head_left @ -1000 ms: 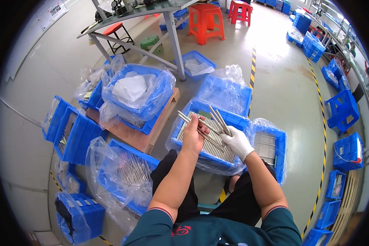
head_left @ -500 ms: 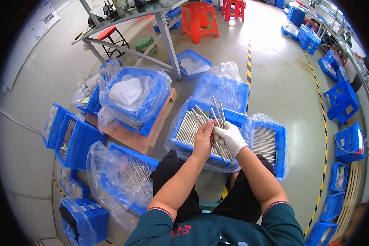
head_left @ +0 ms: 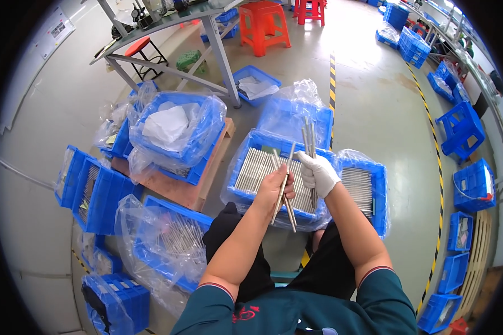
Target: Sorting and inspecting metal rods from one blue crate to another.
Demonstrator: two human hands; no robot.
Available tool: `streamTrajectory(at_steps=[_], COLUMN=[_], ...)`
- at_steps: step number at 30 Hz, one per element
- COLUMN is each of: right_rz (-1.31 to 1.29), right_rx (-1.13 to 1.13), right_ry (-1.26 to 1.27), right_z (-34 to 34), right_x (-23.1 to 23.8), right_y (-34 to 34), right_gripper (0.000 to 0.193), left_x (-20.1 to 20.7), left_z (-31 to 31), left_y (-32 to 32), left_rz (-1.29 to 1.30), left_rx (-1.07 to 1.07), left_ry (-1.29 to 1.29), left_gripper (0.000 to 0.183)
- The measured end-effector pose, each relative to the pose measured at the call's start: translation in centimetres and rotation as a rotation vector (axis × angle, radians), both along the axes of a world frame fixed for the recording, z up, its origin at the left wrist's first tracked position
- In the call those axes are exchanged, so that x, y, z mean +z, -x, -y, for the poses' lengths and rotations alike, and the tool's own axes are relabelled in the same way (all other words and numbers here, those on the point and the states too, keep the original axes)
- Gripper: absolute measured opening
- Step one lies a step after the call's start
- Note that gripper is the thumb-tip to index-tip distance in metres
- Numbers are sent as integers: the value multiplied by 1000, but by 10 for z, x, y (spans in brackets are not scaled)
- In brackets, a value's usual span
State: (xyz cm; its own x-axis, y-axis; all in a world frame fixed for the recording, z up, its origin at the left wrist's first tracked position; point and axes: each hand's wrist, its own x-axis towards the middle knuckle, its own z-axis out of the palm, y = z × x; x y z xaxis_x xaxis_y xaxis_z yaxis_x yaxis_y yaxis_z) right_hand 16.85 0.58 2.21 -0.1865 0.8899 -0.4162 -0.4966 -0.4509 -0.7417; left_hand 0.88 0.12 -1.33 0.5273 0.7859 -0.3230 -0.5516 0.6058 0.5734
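Bare and closed, my left hand [head_left: 274, 187] grips a few slim metal rods [head_left: 290, 215] that cross one another and stick out above and below the fist. To its right, my right hand [head_left: 318, 174] wears a white glove and is wrapped round a small upright bundle of metal rods [head_left: 308, 135]. Both hands hover over a blue plastic crate [head_left: 232, 192] lined with clear film. Inside it, many more rods [head_left: 252, 170] lie side by side in a row. How many rods each hand holds is partly hidden by the fingers.
Right of the main crate stands a blue crate of rods [head_left: 379, 192]. Near my left knee, another crate [head_left: 145, 254] holds loosely piled rods under plastic film. Stacked crates [head_left: 193, 145] rest on a wooden pallet [head_left: 204, 184]. A workbench [head_left: 167, 25] and red stool [head_left: 262, 28] stand farther off.
My hands have moved apart, and the rods are now split between them. The right-hand bundle points more upright; the left-hand rods have tilted and hang lower.
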Motion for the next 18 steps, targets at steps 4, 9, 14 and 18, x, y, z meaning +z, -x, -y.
streamTrajectory(at_steps=[4,9,14,18], right_rz=[193,303,6,138], right_rx=[-20,-404,-385,-38], right_ry=[-6,15,37,61], right_z=[1,-35,-45,-17], right_x=[1,-23,-22,-7], right_y=[10,-22,-75,-41], right_gripper=[23,25,31,30], left_x=[-1,-1,7,2], left_z=[6,16,14,2], left_y=[-5,-11,2,3], left_rz=[16,-56,38,143], left_rx=[-142,-324,-329,-292], left_ry=[55,-12,-88,-82], left_gripper=[38,33,35,37])
